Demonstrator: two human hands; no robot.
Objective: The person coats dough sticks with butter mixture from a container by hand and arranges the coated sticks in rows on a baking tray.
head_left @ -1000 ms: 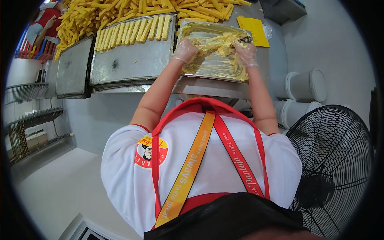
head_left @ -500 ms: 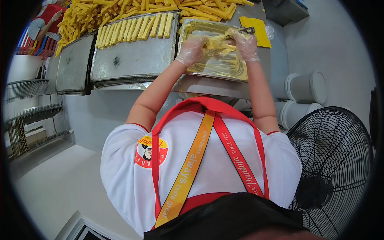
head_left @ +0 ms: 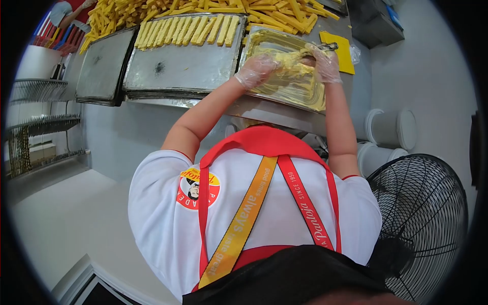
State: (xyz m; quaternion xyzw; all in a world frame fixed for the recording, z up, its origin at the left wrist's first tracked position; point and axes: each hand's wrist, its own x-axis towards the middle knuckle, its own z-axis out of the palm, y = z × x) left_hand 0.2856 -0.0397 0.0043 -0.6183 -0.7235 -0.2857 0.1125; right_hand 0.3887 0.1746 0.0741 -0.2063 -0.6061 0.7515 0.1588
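A shallow metal tray (head_left: 250,46) is smeared with pale yellow cream, and swirl marks run across its bottom. Over its middle, a lumpy yellow mass (head_left: 292,65) lies between my hands. My left hand (head_left: 257,70), in a clear plastic glove, has its fingers curled against the left side of that mass. My right hand (head_left: 325,63), gloved alike, is closed at the tray's right side. From its top sticks a dark-edged, cream-smeared end (head_left: 329,46); the rest of that thing is hidden by the fingers.
To the left, a stack of metal trays (head_left: 193,66) bears a row of yellow sticks (head_left: 188,30). A big pile of yellow sticks (head_left: 122,18) lies behind. A yellow sheet (head_left: 338,51) is right of the cream tray. White buckets (head_left: 390,127) and a black fan (head_left: 422,213) stand right.
The whole view has shifted, so the table and trays sit further right. Both hands stay over the cream tray, with the yellow mass still between them.
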